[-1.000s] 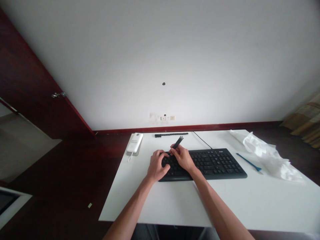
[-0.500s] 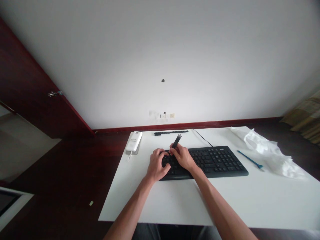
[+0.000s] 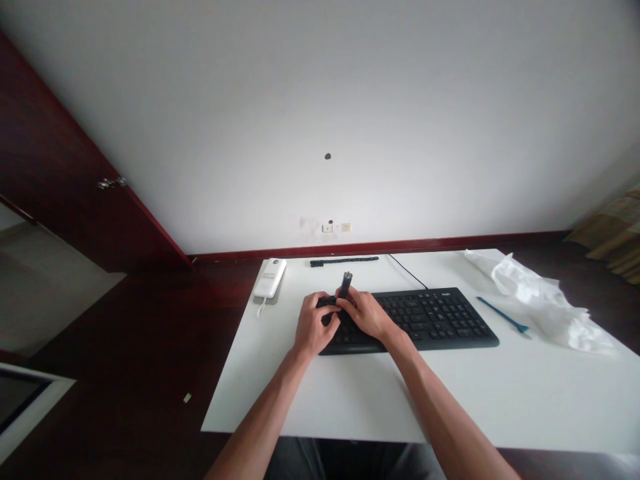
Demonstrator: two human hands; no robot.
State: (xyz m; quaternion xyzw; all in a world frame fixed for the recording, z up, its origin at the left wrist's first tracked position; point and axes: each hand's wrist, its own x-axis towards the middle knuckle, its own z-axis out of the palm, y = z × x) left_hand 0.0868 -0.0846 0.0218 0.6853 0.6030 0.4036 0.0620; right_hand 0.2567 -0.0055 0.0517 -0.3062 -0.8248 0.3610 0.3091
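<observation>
A black keyboard (image 3: 430, 320) lies across the white table, its left part covered by my hands. My right hand (image 3: 367, 313) is closed around a slim black stick-shaped tool (image 3: 345, 285), which stands nearly upright over the keys with its grey tip at the top. The tool's lower end is hidden by my fingers. My left hand (image 3: 314, 325) rests on the left end of the keyboard, fingers curved and thumb apart, close beside my right fingertips. What lies under those fingers is hidden. Behind the keyboard runs a row of small black pieces that look like keycaps (image 3: 345, 262).
A white power bank (image 3: 271, 278) with a short strap lies at the table's back left. To the right are a teal brush (image 3: 503, 315) and a crumpled white plastic bag (image 3: 537, 300). The keyboard's cable (image 3: 407, 270) runs off the table's back edge (image 3: 440, 253).
The black tool has tipped from leaning right to nearly upright. My hands stay close together on the keyboard's left part. The view has shifted slightly.
</observation>
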